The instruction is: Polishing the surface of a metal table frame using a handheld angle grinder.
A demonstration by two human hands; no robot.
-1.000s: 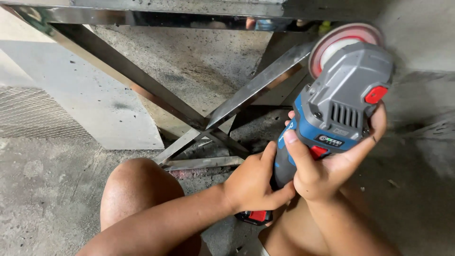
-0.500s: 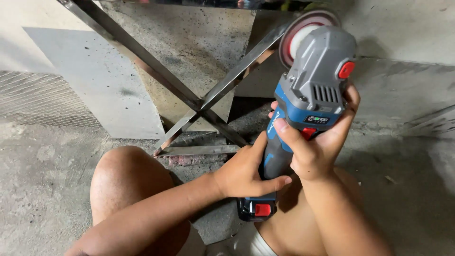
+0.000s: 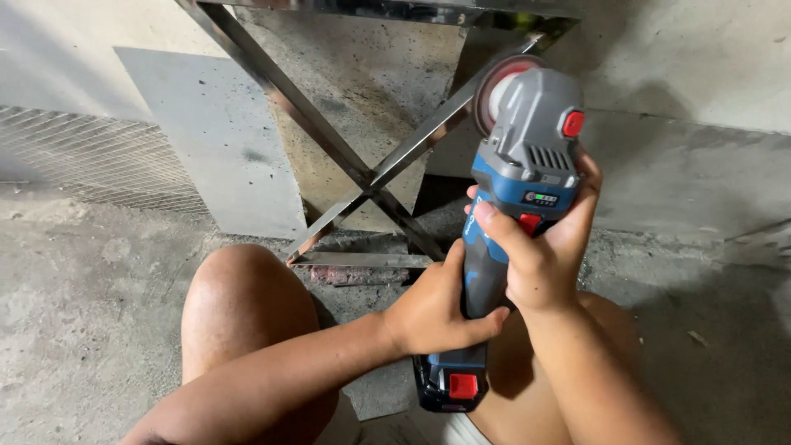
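Observation:
I hold a cordless angle grinder [image 3: 519, 173], blue and grey with red buttons, upright in front of me. My left hand [image 3: 435, 309] wraps its lower handle just above the battery pack [image 3: 451, 383]. My right hand [image 3: 544, 247] grips the body below the grey head. The red-rimmed grinding disc [image 3: 494, 86] at the top lies against the upper right bar of a crossed steel frame [image 3: 354, 169]. Whether the disc is spinning cannot be told.
The steel frame stands against a rough concrete wall, with a grey panel [image 3: 214, 140] and wire mesh [image 3: 91, 156] to the left. My bare knees [image 3: 239, 305] are low in view above a dusty concrete floor [image 3: 74, 313]. A flat steel bar [image 3: 362, 261] lies at the frame's foot.
The grinder and both hands have shifted left and downward in view, and the disc now meets the frame's upper right bar. Both grips are unchanged.

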